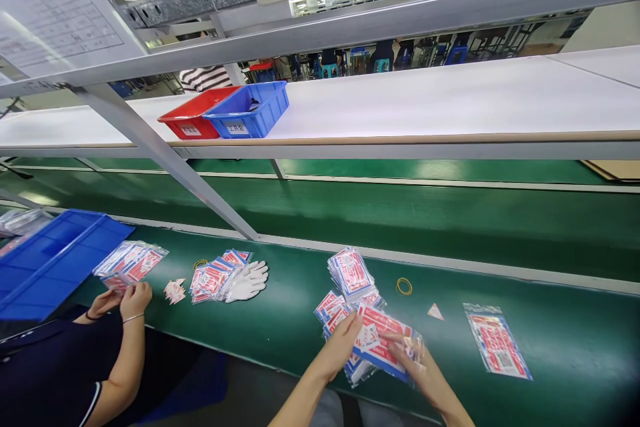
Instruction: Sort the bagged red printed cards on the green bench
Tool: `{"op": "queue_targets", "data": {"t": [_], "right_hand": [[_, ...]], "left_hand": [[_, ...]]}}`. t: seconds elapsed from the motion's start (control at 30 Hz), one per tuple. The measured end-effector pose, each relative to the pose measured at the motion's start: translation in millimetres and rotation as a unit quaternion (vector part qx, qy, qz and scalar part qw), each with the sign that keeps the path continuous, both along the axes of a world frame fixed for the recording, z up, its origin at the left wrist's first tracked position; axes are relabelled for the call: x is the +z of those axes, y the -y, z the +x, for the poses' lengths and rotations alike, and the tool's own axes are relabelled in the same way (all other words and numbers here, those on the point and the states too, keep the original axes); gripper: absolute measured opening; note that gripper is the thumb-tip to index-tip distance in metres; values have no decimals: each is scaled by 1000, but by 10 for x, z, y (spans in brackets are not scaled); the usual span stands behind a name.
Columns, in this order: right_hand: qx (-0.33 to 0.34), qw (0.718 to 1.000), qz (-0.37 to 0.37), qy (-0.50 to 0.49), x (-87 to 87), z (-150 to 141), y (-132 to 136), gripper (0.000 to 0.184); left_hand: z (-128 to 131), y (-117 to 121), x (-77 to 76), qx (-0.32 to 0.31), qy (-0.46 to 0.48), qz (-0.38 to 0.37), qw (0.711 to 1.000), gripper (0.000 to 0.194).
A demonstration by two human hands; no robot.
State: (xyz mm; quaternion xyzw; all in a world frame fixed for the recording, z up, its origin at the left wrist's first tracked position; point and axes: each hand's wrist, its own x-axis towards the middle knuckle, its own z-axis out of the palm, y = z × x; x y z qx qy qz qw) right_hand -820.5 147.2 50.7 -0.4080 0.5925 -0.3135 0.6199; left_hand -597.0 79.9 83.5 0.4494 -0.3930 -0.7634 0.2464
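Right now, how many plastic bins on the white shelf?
2: a red bin, and a blue bin just right of it, partly overlapping it in view. Others could be hidden outside the frame.

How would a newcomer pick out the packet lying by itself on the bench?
On the green workbench, look right of the person's right hand, past the small pale triangle. There lies a clear-sleeved packet printed red, white and blue, with a square code near its lower end. Unlike the piled packets, it lies flat and alone.
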Motion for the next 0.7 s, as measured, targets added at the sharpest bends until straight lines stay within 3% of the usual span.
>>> {"op": "queue_targets", "data": {"t": [0.1, 0.17, 0.27, 0.37, 0.43, 0.57, 0.7], "right_hand": [[-85, 988, 56, 114, -103, 37, -2, 56], [-127, 969, 89, 194, -189, 109, -10, 56], [-158, 947, 63, 273, -338, 244, -27, 51], [-199, 935, 46, 291, -452, 323, -44, 52], [-219, 936, 68, 269, -448, 320, -42, 52], [-134, 978, 50, 149, -219, 231, 32, 51], [-74, 995, 22, 59, 29, 172, 134, 62]], "left_hand": [[64, -15, 295, -108, -30, -99, 989, 50], [82, -25, 465, -125, 53, -146, 980, 43], [82, -11, 586, -121, 189, -169, 960, 39], [90, 34, 554, -106, 177, -188, 960, 38], [102, 53, 481, -92, 136, -162, 973, 42], [118, 37, 330, -78, 62, -73, 992, 53], [102, 22, 307, -95, 26, -62, 993, 46]]}}
